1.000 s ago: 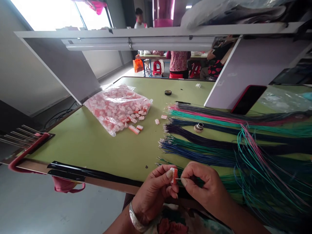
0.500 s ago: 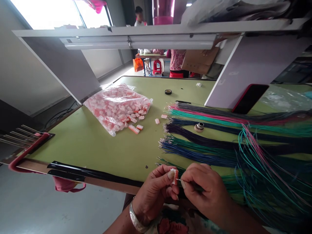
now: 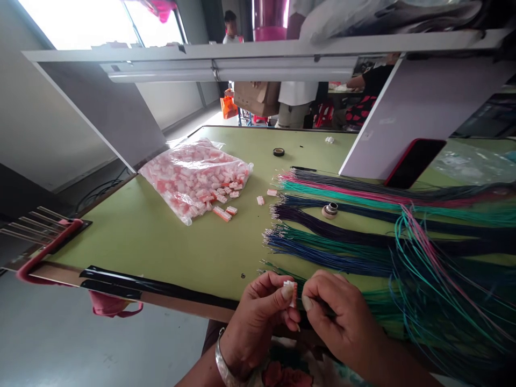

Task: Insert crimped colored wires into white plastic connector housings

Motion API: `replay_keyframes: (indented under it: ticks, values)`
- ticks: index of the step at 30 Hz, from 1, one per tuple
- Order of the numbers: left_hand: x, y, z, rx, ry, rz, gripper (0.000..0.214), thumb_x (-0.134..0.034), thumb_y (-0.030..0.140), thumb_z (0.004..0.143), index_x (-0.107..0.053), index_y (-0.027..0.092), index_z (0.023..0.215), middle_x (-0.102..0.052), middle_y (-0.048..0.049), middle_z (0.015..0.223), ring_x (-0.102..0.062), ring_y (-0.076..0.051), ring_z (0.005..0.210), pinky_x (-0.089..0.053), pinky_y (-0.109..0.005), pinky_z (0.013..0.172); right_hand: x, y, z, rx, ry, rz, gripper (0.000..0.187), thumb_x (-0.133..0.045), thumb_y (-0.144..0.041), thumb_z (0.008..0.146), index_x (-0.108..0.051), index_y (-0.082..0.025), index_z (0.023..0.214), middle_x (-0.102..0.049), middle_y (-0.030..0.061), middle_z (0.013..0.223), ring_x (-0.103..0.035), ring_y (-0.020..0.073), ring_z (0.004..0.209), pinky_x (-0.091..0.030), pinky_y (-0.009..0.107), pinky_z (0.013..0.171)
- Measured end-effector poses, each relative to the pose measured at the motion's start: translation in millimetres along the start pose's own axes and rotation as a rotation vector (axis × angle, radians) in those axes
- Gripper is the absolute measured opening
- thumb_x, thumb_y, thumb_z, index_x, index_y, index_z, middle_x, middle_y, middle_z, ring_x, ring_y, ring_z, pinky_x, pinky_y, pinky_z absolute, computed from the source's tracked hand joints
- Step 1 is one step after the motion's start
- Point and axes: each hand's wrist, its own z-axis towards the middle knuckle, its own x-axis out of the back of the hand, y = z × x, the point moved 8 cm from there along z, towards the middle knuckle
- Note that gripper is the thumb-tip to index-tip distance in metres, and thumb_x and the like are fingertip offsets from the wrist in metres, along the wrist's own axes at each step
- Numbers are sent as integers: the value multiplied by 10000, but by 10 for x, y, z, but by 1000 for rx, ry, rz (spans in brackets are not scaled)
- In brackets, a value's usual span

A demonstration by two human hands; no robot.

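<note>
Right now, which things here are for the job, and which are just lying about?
For the job:
left hand holding a white-and-orange connector
right hand pinching a wire
coloured wire bunches
plastic bag of connectors

Just lying about:
phone
roll of black tape
small metal fitting

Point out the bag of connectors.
In the head view, the bag of connectors lies on the green table, left of the coloured wires and beyond the left hand.
</note>
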Motion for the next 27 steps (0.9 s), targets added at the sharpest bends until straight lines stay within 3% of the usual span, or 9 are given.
replay_keyframes:
  ticks: [14,20,24,27]
  values:
    - [-7,-83,-15,3,4,34,201,-778,260,743,-620,151,803,-644,-10,624,-577,-95,501,-481,-218,512,-80,53,-37,-36,10,-8,240,-479,-128,876,-485,-192,645,-537,-19,633,-480,125,607,-317,279,624]
    - [23,-48,54,6,14,-70,187,-753,242,770,-647,138,885,-606,4,644,-566,-86,537,-484,-204,521,-38,63,53,-47,34,66,193,-523,-125,852,-516,-190,670,-546,-35,641,-509,111,613,-355,259,632]
    - [23,126,138,-60,4,-104,164,-730,213,795,-660,134,920,-591,8,710,-556,-75,586,-502,-200,558,169,331,288,-180,33,87,179,-511,-287,928,-618,-203,811,-630,-7,752,-582,138,699,-394,227,571]
    - [12,247,208,-87,6,-58,175,-735,221,794,-663,127,923,-586,2,720,-559,-79,607,-501,-196,565,498,625,496,-323,123,-264,163,-545,-344,917,-653,-223,914,-666,-6,774,-593,150,660,-367,241,543]
